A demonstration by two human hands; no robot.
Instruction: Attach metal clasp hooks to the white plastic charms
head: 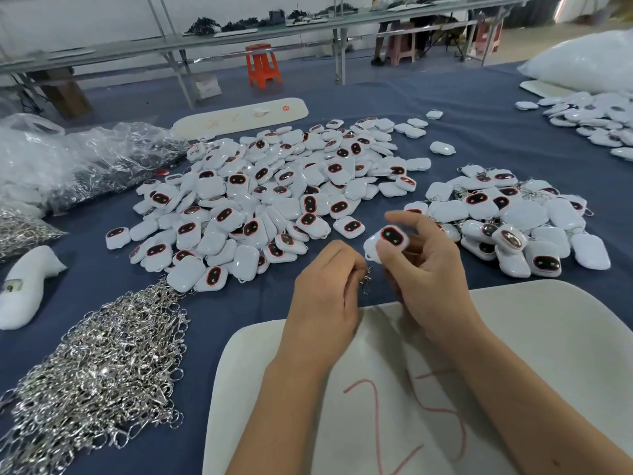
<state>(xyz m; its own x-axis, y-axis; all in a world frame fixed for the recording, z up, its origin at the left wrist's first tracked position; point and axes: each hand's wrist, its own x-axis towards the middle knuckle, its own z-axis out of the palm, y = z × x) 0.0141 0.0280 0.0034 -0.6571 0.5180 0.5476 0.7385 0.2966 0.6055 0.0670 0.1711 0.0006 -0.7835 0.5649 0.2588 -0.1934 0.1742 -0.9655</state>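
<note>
Three heaps of white charms [274, 200] are counted, each too numerous to tally. One loose pile of clasp hooks [99, 368], three white boards [428, 389] and one orange stool [263, 65] are seen.

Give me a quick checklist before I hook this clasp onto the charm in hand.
1. Charm held: ok. The right hand grips one white charm, dark face up.
2. Clasp held: ok. The left hand pinches a metal clasp hook at its fingertips.
3. Clasp near the charm's loop: ok. It hangs just below the charm's lower corner.
4. Clasp gate open: cannot tell, too small and partly hidden.
5. Clasp supply: ok. A pile of clasp hooks lies to the left.
6. Drop spot: ok. The pile of charms with clasps lies to the right.
</note>
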